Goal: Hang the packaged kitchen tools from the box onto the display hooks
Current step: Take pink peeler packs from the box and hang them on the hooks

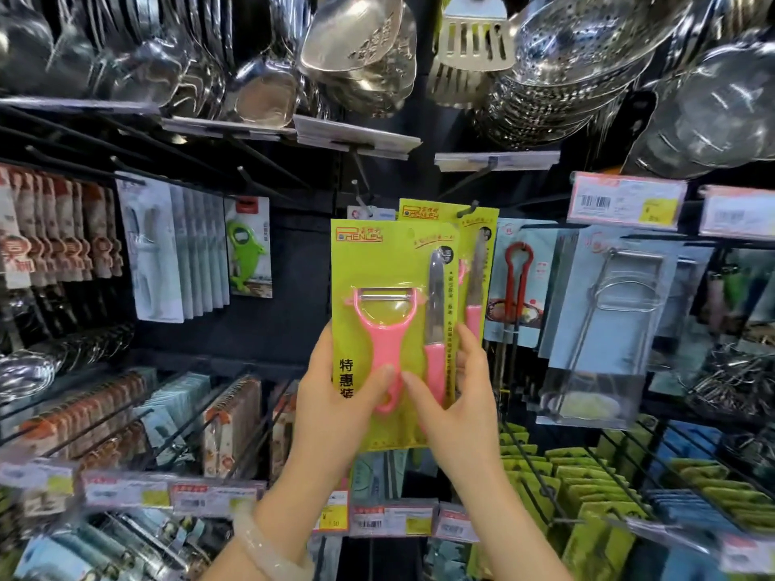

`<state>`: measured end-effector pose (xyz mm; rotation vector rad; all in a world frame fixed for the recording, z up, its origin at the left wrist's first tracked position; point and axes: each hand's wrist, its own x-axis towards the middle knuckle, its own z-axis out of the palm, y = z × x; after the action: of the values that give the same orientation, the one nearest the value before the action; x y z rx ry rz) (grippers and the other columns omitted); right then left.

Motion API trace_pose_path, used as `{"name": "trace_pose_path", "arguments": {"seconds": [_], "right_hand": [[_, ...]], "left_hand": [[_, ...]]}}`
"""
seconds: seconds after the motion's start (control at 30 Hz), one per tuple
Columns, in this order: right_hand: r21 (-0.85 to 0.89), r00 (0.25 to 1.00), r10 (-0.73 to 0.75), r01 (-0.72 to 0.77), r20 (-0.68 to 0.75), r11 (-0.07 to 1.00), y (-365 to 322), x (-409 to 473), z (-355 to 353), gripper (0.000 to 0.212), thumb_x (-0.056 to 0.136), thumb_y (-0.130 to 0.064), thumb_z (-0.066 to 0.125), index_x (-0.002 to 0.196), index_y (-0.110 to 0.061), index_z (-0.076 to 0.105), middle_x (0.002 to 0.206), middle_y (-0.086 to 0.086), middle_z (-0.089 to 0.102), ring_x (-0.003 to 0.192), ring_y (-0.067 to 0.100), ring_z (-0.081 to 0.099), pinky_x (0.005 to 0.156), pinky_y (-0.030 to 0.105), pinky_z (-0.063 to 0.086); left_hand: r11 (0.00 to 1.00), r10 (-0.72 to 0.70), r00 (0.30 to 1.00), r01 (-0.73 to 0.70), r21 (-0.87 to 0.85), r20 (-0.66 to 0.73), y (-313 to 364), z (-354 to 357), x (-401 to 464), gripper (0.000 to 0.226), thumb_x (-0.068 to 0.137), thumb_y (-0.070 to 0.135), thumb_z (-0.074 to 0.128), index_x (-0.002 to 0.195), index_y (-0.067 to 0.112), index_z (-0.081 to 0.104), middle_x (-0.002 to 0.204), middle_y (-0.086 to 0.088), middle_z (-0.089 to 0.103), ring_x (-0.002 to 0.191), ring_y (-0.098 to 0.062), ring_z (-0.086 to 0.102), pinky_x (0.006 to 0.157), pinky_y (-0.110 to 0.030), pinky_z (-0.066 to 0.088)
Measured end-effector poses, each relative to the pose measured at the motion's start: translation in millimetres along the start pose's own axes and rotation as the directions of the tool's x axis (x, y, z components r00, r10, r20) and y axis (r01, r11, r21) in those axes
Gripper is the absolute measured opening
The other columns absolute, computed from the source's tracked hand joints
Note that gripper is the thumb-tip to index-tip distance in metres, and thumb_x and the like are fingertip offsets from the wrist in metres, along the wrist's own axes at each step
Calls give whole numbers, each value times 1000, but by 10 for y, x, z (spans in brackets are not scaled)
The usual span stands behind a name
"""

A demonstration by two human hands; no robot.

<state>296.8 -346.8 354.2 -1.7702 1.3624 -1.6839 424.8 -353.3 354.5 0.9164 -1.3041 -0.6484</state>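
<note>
A yellow-green card pack (392, 266) with a pink peeler and a pink-handled knife is held upright in front of the display. My left hand (335, 396) grips its lower left edge, thumb across the peeler handle. My right hand (457, 396) holds the lower right edge, thumb on the front, fingers behind. Right behind it a second, matching pack (474, 228) hangs on a black display hook (467, 210). The front pack's top sits just below and left of that hook's tip. No box is in view.
Steel ladles, spatulas and strainers (566, 48) hang overhead. Packaged tools fill hooks left (247, 245) and right (608, 312). Lower hooks hold more green packs (587, 488), with price tags (390, 519) along the front rail. A pale bangle circles my left wrist (268, 551).
</note>
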Motion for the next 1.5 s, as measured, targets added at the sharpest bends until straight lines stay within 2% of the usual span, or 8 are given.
{"name": "trace_pose_path", "arguments": {"seconds": [0.13,0.27,0.67,0.77,0.87,1.03,1.23,1.5], "right_hand": [[17,995,-2,4,-95,1000,-8,57,-162,82,77,-40,72,142,-46,23,150,-13,32,136,9,35,108,47,39],[-8,986,20,-22,-165,1000,-25,188,-314,80,64,-64,63,132,-59,20,142,-9,43,129,15,45,96,52,47],[-106,991,33,-47,-132,993,117,344,-395,86,75,-50,69,144,-46,17,145,-18,32,131,13,42,91,53,50],[-114,992,41,-54,-120,992,137,430,-363,87,78,-45,69,147,-39,17,138,-20,30,131,11,39,97,50,48],[-172,994,46,-63,-102,983,125,547,-329,84,83,-38,67,150,-29,16,144,-4,34,122,6,38,106,30,33],[-262,994,94,-107,-63,959,114,750,-268,81,89,-28,63,151,-23,12,142,6,32,101,6,39,88,19,30],[-383,987,160,-156,-21,911,273,808,-223,90,88,-30,64,152,-23,1,140,11,28,126,26,41,102,31,35],[-743,993,114,-103,-35,661,635,-13,-518,64,90,-17,58,146,-12,29,150,13,27,138,30,26,113,39,24]], "left_hand": [[999,47,996,-46,-6,72,140,188,88,70,75,42,72,138,31,43,125,1,62,114,-28,60,97,-50,48],[998,61,992,-60,-14,109,222,362,204,69,77,36,73,139,28,43,123,-4,63,114,-29,59,98,-50,46],[1000,13,993,-13,-9,118,102,535,346,91,66,54,71,144,22,37,140,0,51,130,-17,46,108,-46,39],[997,54,993,-59,51,106,93,577,364,83,84,32,67,150,29,17,151,15,26,137,-1,23,113,-24,20],[984,72,989,-91,154,127,71,630,409,74,93,24,58,150,36,11,125,11,36,120,-2,32,89,-8,28],[954,-43,975,-25,299,219,-11,713,623,77,91,21,53,149,43,7,116,-10,43,105,-20,42,92,-28,37],[820,-247,924,39,571,291,-168,746,620,74,90,26,56,150,33,14,154,-18,9,139,-39,20,113,-46,26],[619,-140,803,-385,685,579,-341,906,-97,74,97,23,47,151,14,-3,158,-12,-13,146,-29,-8,119,-40,1]]}}
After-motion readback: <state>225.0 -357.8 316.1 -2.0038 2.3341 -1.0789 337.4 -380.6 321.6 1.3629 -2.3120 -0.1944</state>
